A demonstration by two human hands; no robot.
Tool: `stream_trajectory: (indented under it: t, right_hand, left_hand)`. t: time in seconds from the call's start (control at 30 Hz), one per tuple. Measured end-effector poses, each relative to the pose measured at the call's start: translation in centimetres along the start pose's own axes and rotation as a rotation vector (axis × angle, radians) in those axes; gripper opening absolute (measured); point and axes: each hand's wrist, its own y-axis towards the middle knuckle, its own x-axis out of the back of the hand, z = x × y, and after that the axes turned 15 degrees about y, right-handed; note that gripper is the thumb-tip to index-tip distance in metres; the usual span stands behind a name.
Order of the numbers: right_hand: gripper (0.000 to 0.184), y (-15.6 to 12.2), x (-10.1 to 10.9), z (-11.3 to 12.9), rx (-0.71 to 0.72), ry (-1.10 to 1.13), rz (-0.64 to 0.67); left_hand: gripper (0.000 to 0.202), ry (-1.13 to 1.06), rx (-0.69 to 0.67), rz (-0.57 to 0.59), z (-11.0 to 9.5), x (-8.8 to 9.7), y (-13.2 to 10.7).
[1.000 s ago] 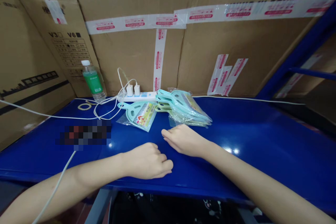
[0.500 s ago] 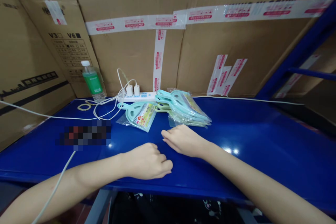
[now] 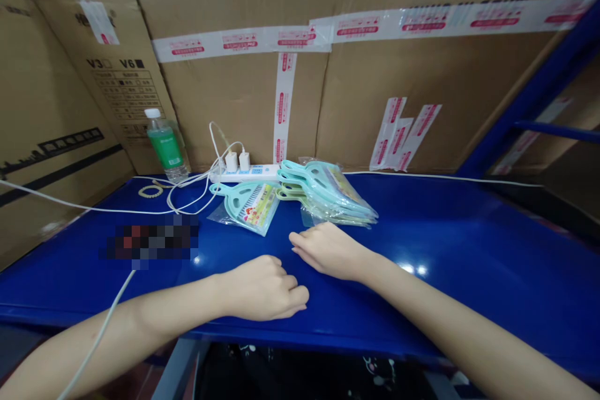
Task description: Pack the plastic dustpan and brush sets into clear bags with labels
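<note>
My left hand (image 3: 267,288) rests on the blue table (image 3: 469,250) near its front edge, curled into a loose fist, and I see nothing in it. Also closed, my right hand (image 3: 330,252) lies a little farther back and to the right, with no object showing in its fingers. Just beyond it is a stack of pale blue and green toy-like dustpans (image 3: 323,190) in clear plastic bags. A single bagged pale blue dustpan (image 3: 239,200) with a printed card (image 3: 257,206) lies left of the stack. Neither hand touches these packs.
A white power strip (image 3: 265,172) with two plugged chargers stands at the back. Left of it are a green-labelled bottle (image 3: 166,147), a coiled band (image 3: 150,191) and loose white cables (image 3: 126,210). A pixelated object (image 3: 154,240) lies at left. Taped cardboard (image 3: 225,94) walls the back.
</note>
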Motion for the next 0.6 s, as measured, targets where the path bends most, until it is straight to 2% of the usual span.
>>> stream_trajectory:
  t: [0.6]
  right_hand:
    - [0.018,-0.11,0.28,0.21,0.002,0.009,0.002]
  left_hand:
    - [0.027,-0.007,0.001,0.014,-0.03,0.07,-0.02]
